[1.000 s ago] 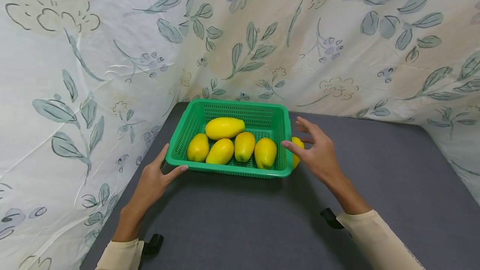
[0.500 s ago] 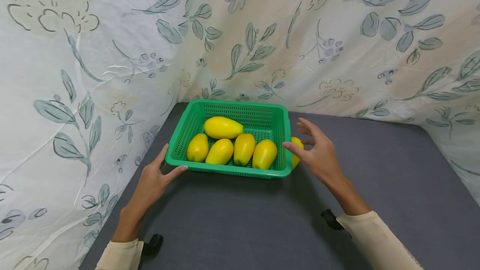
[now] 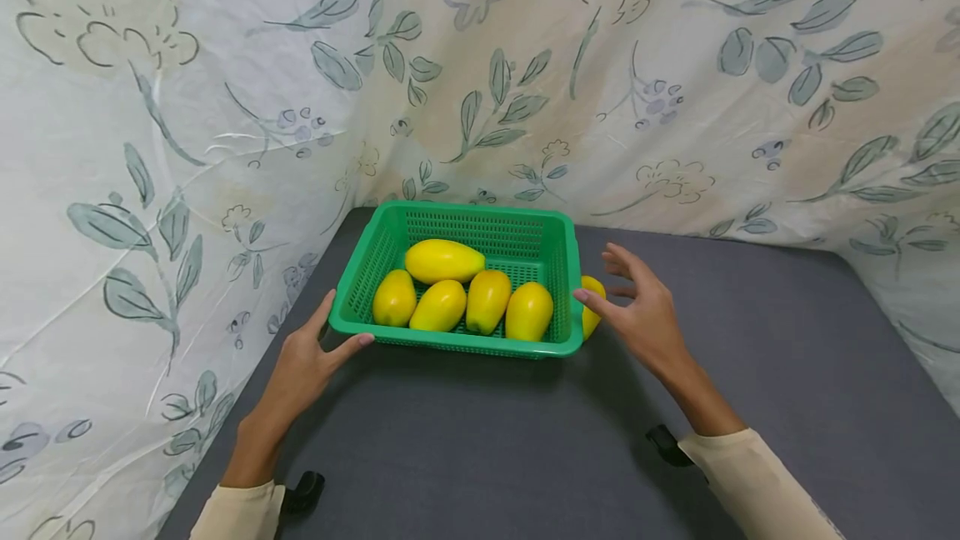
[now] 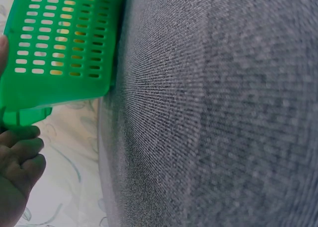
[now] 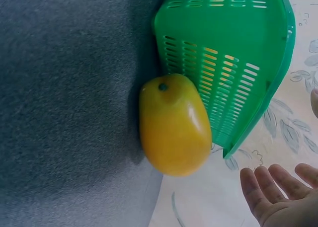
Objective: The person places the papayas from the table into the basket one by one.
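Note:
A green plastic basket with slotted walls holds several yellow mangoes and sits on the grey cloth surface. My left hand grips its near left corner, thumb along the front rim and fingers round the left side. In the left wrist view, curled fingers show below the rim. Outside the right wall lies one more mango, partly hidden by the basket in the head view; its dark stem end shows in the right wrist view. My right hand hovers beside this mango and the right rim, fingers spread and loosely bent, holding nothing.
A floral cloth hangs behind and to the left of the grey table, close to the basket's back and left sides. The grey surface extends to the right and in front. Dark straps or cameras sit at both wrists.
My right hand has drifted slightly right and down, away from the rim. The mangoes in the basket have shifted a little, the rightmost one tilting. The left hand keeps its grip.

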### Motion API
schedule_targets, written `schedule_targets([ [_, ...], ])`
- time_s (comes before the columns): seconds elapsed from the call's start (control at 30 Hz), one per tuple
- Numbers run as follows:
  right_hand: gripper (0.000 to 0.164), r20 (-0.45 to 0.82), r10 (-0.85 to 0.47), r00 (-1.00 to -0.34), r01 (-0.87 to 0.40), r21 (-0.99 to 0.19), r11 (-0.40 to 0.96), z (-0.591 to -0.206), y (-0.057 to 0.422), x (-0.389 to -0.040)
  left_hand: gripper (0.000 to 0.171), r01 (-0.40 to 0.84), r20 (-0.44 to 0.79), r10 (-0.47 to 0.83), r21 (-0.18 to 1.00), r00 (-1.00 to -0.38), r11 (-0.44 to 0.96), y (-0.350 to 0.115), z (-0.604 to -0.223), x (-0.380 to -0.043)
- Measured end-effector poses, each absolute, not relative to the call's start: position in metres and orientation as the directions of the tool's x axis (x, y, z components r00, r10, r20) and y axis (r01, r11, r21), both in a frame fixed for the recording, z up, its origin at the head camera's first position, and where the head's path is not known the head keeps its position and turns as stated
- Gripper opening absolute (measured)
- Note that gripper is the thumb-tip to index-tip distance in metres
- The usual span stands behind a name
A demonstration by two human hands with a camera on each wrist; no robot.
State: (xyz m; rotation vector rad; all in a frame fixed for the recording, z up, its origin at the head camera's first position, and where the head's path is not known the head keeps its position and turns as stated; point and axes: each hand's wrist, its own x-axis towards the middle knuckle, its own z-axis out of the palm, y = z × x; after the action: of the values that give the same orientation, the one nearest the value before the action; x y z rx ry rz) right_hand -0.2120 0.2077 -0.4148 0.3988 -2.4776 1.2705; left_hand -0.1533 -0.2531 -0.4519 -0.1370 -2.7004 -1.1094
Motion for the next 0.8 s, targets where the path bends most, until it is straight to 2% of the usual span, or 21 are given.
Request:
schedule_targets([
  [0.8, 0.084, 0.375, -0.06, -0.925, -0.33, -0.718, 0.613, -0.437, 0.226, -0.213, 0.097, 0.168, 0.241, 0.002, 0.672, -0.971, 0.722, -0.253, -0.452, -0.154],
])
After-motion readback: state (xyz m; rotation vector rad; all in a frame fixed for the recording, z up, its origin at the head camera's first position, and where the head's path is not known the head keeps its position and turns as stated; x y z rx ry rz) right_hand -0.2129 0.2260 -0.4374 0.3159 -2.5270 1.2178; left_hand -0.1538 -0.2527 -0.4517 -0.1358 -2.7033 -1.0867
